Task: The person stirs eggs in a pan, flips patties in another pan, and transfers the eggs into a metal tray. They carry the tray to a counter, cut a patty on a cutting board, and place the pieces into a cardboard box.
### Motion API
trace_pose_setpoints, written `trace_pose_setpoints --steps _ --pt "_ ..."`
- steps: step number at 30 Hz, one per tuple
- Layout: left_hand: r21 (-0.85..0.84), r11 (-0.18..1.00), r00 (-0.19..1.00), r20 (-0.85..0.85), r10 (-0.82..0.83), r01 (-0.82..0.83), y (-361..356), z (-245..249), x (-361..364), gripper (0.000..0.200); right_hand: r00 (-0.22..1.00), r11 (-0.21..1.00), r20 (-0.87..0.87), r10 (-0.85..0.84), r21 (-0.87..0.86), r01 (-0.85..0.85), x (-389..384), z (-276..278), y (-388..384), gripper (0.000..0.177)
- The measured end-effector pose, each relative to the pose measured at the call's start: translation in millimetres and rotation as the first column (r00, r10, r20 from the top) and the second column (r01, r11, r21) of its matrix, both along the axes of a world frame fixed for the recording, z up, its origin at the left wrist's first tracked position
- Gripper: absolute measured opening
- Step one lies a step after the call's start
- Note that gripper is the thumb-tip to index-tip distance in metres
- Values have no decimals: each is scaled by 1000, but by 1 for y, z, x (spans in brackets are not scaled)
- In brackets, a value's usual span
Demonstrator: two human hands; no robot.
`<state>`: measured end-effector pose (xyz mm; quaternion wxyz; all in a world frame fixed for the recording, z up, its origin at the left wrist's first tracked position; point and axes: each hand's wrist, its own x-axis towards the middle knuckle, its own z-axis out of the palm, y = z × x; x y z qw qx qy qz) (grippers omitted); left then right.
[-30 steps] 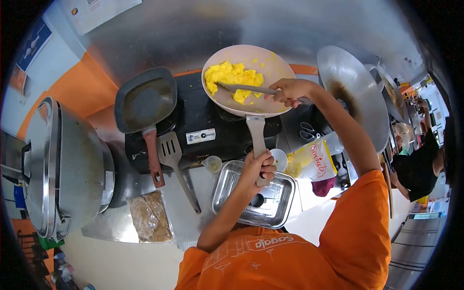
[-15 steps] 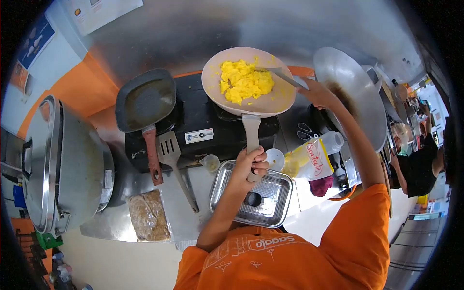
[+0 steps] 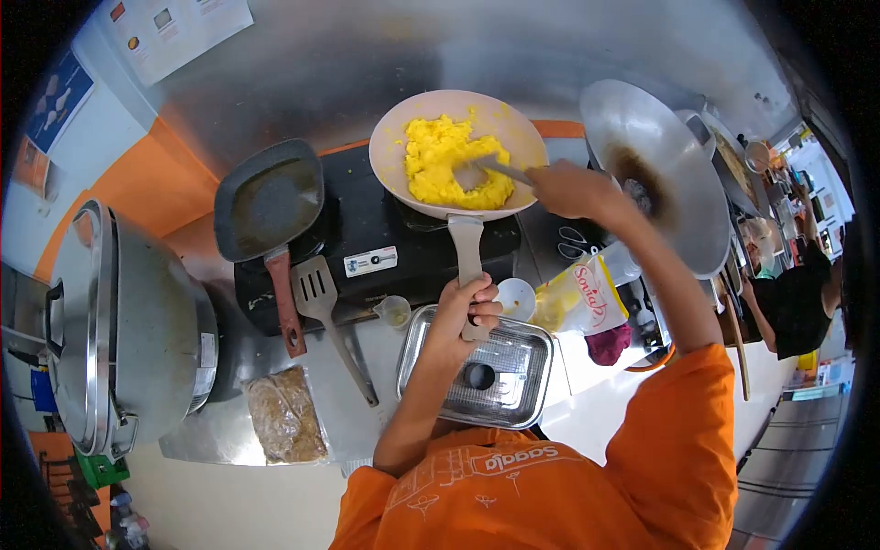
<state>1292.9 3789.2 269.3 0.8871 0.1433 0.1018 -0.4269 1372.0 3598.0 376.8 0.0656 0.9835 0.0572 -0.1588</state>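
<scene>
A pale round pan [image 3: 394, 137] sits on the black stove [image 3: 367, 225] and holds yellow scrambled egg [image 3: 440, 170]. My left hand [image 3: 466, 310] grips the pan's grey handle [image 3: 468, 246] near its end. My right hand [image 3: 573, 191] holds a spatula [image 3: 490, 169] whose blade is pushed into the middle of the egg.
A dark square pan [image 3: 269, 197] with a red handle stands on the stove's left burner. A slotted spatula [image 3: 332, 316], a metal lidded tray [image 3: 477, 369], a yellow packet [image 3: 582, 298] and a wrapped brown block [image 3: 286, 414] lie on the counter. Large pot [image 3: 119, 325] left, wok [image 3: 655, 174] right. Another person [image 3: 793, 293] stands far right.
My right hand lifted the spatula out to the pan's right rim, then brought it back into the egg. The egg has gathered toward the pan's centre. My left hand kept hold of the handle.
</scene>
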Motion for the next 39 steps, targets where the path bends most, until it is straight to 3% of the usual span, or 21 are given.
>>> trace_pose_setpoints --steps 3,6,9,11,13,15,18,21,24,27,28,29,31,33,35,39 --pt "-9 1000 1000 4 -9 9 2 -2 -1 12 978 997 196 -72 -19 78 13 -38 3 21" --pt "-35 999 1000 11 -10 10 10 -3 2 12 971 974 91 223 -58 -218 1 15 -5 18" --pt "-1 1000 1000 8 -18 18 12 0 2 12 992 993 -115 -52 101 64 -5 59 -11 19" --pt "11 1000 1000 12 -20 20 8 0 2 13 991 980 -29 -134 145 137 1 70 -5 20" --pt "40 999 999 23 -24 23 6 2 2 14 989 988 -42 -142 50 144 26 62 -20 19" --pt "104 994 999 42 -21 16 8 4 2 15 981 981 -166 -98 -184 67 86 17 -69 19" --pt "175 984 997 64 -36 24 11 11 3 16 922 942 -295 -250 148 302 117 -1 -84 23" --pt "168 985 997 48 -53 44 11 7 3 11 851 806 -468 -236 395 441 141 -20 -77 24" --pt "160 986 998 33 -58 52 13 6 3 11 864 845 -489 -122 405 349 141 -21 -58 26" --pt "163 986 999 21 -50 46 15 9 1 10 956 900 -282 84 434 49 121 -14 -58 32" --pt "153 987 999 7 -43 41 15 10 2 10 956 883 19 294 378 -279 118 -25 -69 32" --pt "143 989 999 -6 -35 35 14 10 2 10 817 794 294 496 227 -564 115 -40 -84 34" --pt "116 993 1000 -19 -24 26 14 10 2 9 700 750 420 578 66 -658 94 -37 -83 36" --pt "101 995 1000 -21 -21 23 13 9 2 8 911 909 211 355 149 -389 25 11 -46 37" --pt "93 995 1000 -14 -21 22 12 6 2 8 929 952 206 307 -69 -299 -22 24 -25 38" --pt "50 998 1000 -14 -27 27 11 -1 3 8 950 955 149 276 -156 -253 -67 27 -13 45"
